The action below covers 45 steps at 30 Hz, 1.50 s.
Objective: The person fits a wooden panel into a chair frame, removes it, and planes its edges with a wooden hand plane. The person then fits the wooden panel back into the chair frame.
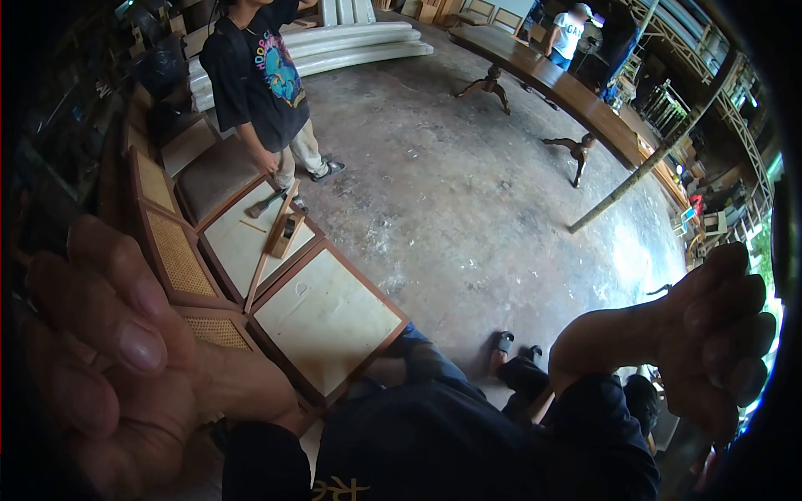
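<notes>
My left hand (125,367) is raised close to the camera at the left, its fingers loosely bent and apart, with nothing visible in it. At the far right I hold up my right hand (718,334), its fingers curled in towards the palm; no object shows in it. Beyond my left hand stands a row of wooden chairs with woven cane backs (180,255). The nearest pale seat panel (330,317) is bare. On the seat panel behind it lie a wooden hand plane (287,234), a long wooden strip (269,259) and a dark-headed tool (266,204).
A person in a black printed shirt (259,75) stands beside the chairs. Long wrapped bundles (359,46) lie behind. A long wooden tabletop (560,79), carved legs (576,150), another person (570,37) and a slanting pole (635,179) are farther off. Someone's sandalled feet (504,341) show near me.
</notes>
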Each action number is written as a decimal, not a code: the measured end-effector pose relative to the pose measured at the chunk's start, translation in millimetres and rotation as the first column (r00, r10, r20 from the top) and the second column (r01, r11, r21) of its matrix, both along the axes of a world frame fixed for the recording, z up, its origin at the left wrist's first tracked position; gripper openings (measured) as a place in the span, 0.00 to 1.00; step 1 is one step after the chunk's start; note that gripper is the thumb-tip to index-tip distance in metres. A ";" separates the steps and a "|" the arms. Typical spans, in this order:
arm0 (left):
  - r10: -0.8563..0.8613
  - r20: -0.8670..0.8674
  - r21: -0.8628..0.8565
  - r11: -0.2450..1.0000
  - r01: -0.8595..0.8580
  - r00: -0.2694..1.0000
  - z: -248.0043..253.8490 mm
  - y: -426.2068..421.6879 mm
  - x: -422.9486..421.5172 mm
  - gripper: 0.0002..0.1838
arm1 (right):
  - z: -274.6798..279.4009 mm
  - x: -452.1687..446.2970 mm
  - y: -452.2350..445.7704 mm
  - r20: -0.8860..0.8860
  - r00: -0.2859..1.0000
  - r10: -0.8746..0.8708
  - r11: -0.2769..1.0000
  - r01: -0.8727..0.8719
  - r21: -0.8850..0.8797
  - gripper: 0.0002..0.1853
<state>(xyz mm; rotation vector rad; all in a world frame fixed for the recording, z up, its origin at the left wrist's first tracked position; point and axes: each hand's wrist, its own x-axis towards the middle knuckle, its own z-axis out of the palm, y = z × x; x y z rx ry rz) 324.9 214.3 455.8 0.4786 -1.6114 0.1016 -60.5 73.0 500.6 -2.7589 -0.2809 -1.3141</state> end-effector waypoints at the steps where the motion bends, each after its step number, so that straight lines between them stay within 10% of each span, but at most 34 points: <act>1: 0.003 -0.001 -0.001 1.000 -0.003 1.000 -0.2 -0.8 0.0 0.09 | 0.4 -1.2 -0.2 -0.011 1.000 -0.002 1.000 0.002 -0.004 0.30; 29: 0.107 0.115 0.025 0.994 -0.111 0.988 5.7 -0.9 -12.8 0.20 | -6.1 -10.9 -7.6 -0.077 0.996 0.039 0.999 -0.040 -0.018 0.30; 45: -0.051 0.053 -0.046 0.998 0.053 0.997 12.3 -11.9 -10.7 0.26 | -13.9 27.9 -12.0 0.321 0.936 0.145 0.968 -0.201 0.148 0.18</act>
